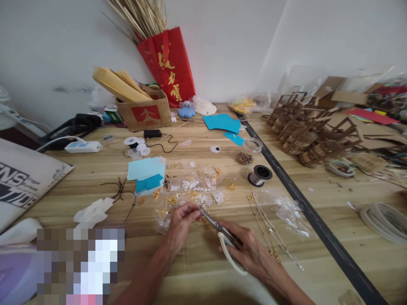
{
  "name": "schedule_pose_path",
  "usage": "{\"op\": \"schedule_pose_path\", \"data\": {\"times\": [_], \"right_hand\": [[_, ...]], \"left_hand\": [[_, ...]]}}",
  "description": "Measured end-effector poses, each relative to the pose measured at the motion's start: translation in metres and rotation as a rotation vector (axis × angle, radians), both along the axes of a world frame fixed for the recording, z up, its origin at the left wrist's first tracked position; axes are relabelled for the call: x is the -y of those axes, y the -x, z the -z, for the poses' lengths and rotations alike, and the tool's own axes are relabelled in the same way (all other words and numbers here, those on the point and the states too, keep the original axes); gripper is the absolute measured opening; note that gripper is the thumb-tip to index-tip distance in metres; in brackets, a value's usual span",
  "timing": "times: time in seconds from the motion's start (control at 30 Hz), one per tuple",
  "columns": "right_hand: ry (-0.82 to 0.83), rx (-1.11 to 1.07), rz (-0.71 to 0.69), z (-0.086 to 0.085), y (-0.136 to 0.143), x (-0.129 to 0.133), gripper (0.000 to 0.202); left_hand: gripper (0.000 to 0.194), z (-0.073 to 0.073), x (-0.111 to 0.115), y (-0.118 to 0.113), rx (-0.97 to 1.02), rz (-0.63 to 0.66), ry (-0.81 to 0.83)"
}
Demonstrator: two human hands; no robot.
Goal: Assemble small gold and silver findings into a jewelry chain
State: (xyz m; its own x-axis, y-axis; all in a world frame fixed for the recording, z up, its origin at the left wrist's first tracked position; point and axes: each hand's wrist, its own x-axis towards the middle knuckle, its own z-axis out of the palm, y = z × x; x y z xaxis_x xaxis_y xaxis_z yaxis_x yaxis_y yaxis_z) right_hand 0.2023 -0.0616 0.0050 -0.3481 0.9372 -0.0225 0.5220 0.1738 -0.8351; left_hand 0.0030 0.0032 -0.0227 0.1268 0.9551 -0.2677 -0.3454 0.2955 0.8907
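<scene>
In the middle foreground my left hand (184,218) is closed in a pinch, thumb against the fingers, and what it holds is too small to make out. My right hand (249,250) is wrapped round scissors (224,231) with a grey metal front and a curved white handle. Their tip points up and left, right at my left fingertips. Just beyond both hands lie small clear bags of gold and silver findings (205,200). To the right of my right hand, gold and silver chains (265,228) lie stretched out on the wooden table (321,254).
Right of the bags are a wire spool (260,175), a jar of beads (245,157) and crumpled clear bags (292,212). Blue paper (146,169) lies left. A cardboard box (146,114), a red bag (170,67) and brown wooden baskets (313,131) stand behind. A black strip (305,199) crosses the table.
</scene>
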Motion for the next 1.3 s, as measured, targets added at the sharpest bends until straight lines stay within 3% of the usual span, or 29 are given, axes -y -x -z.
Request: {"op": "schedule_pose_path", "data": {"times": [0.27,0.83,1.3], "right_hand": [[0.022,-0.019,-0.011,0.001,0.0,0.0,0.045],[-0.025,-0.009,-0.044,0.005,-0.004,-0.001,0.046],[-0.022,-0.013,-0.074,-0.007,-0.005,-0.002,0.041]], "left_hand": [[0.018,0.006,0.001,0.003,0.013,0.023,-0.028],[0.023,0.004,0.003,0.002,0.1,0.025,0.009],[0.025,0.0,0.002,0.0,0.155,0.006,0.028]]}}
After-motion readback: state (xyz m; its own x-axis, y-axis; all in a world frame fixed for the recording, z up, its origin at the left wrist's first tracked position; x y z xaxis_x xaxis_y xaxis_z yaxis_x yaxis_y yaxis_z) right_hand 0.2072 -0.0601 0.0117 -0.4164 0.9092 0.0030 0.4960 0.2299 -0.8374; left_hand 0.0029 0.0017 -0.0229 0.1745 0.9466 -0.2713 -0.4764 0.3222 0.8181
